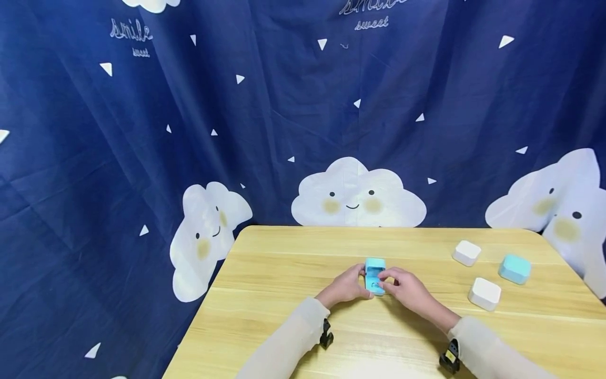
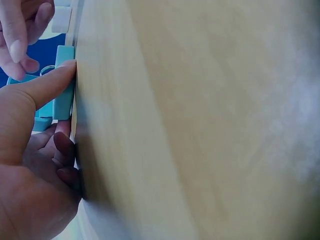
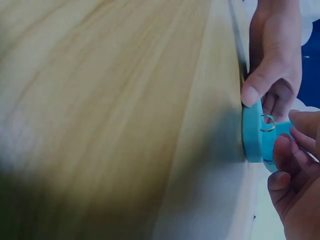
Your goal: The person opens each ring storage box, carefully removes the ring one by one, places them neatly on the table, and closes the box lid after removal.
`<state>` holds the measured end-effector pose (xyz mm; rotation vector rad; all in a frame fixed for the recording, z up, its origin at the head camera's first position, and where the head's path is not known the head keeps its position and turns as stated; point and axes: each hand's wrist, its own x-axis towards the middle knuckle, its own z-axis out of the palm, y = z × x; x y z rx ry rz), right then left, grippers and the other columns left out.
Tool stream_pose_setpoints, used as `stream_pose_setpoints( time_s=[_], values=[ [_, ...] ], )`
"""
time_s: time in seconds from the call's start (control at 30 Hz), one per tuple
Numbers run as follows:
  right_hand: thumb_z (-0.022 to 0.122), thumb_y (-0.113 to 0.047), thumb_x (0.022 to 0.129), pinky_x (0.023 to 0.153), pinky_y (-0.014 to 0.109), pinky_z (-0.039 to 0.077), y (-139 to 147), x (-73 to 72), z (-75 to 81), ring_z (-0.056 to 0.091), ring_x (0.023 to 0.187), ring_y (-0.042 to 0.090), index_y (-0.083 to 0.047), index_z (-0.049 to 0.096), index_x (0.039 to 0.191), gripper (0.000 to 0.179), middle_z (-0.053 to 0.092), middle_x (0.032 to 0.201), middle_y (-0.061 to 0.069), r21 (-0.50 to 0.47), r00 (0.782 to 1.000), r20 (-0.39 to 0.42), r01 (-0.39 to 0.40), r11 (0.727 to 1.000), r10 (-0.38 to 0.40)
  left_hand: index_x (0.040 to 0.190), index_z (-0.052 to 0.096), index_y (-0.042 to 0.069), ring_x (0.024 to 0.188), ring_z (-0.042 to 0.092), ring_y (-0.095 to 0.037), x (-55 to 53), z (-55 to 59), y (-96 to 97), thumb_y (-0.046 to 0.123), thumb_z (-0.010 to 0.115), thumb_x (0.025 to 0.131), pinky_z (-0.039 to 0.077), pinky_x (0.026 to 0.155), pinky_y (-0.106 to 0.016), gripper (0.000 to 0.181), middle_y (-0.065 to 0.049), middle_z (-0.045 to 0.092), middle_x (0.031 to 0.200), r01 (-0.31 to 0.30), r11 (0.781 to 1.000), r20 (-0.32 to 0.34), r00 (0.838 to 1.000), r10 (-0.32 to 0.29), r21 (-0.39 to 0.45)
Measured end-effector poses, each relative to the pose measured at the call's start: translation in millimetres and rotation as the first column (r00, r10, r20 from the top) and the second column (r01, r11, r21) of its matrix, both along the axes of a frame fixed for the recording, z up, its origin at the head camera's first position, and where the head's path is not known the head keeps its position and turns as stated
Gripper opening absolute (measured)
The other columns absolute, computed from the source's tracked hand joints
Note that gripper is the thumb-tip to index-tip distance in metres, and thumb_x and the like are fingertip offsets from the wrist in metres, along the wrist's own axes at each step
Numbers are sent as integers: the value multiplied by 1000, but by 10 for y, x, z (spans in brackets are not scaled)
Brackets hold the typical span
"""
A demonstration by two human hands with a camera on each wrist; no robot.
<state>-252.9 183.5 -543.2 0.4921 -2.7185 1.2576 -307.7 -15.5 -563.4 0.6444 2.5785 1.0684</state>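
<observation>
An open turquoise ring box (image 1: 375, 264) stands on the wooden table, its lid raised at the back. A thin metal ring (image 3: 268, 130) stands upright in the box's cushion. My left hand (image 1: 346, 287) grips the box from the left, thumb along its front side and fingers behind it, as the left wrist view shows. My right hand (image 1: 405, 287) is at the box's right side, its loosely bent fingers close beside the ring and lid. In the right wrist view a gap shows between those fingertips and the ring.
To the right on the wooden table (image 1: 284, 258) sit a small white box (image 1: 467, 252), a second white box (image 1: 485, 293) and a closed turquoise box (image 1: 515, 269). A dark blue curtain (image 1: 265, 121) with clouds hangs behind the table's far edge.
</observation>
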Motion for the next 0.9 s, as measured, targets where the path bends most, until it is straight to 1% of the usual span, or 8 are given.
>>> stream_pose_setpoints(
  time_s=[0.17,0.3,0.5,0.6,0.8,0.9],
  values=[
    [70,-15,86,55,23,43,-67,-25,-65,48,67,8,-13,71,103,17,63,96,-5,28,1000,9,19,999,-19,137,46,21,107,54,-7,6,4,-14,30,85,68,41,99,-37,79,13,58,114,-7,1000,-2,1000,7,-11],
    [71,-11,85,58,22,45,-101,-34,-85,50,71,9,-12,71,100,16,63,97,-3,33,999,25,36,999,-36,137,46,19,109,54,-8,6,3,-21,31,85,69,41,99,-36,80,11,58,116,-5,1000,-10,1000,5,-18],
    [72,-9,84,65,23,47,-126,-44,-116,56,79,10,-13,72,97,14,66,99,-1,50,998,30,59,997,-61,134,48,20,103,55,-6,8,-24,-20,28,86,68,42,98,-35,77,12,58,111,10,1000,-12,1000,-10,12],
    [72,-8,83,68,24,48,-137,-46,-127,58,83,11,-13,72,93,12,67,98,-1,57,998,18,64,996,-65,133,49,20,102,54,-5,10,-37,-16,27,86,68,42,97,-34,76,13,58,109,12,1000,-12,1000,-12,21],
    [72,-7,83,69,25,48,-142,-62,-145,59,84,12,-14,71,88,9,67,94,-1,46,997,8,73,996,-74,133,49,20,102,54,-5,9,-30,-5,29,86,69,42,97,-33,75,13,58,109,7,1000,-20,1000,-7,3],
    [71,-8,84,70,25,48,-137,-71,-145,58,85,12,-11,71,88,5,67,94,-1,41,997,10,75,996,-75,133,49,19,103,54,-5,9,-16,2,29,86,69,42,97,-32,75,12,58,109,8,1000,-27,1000,-8,-4]
  ],
)
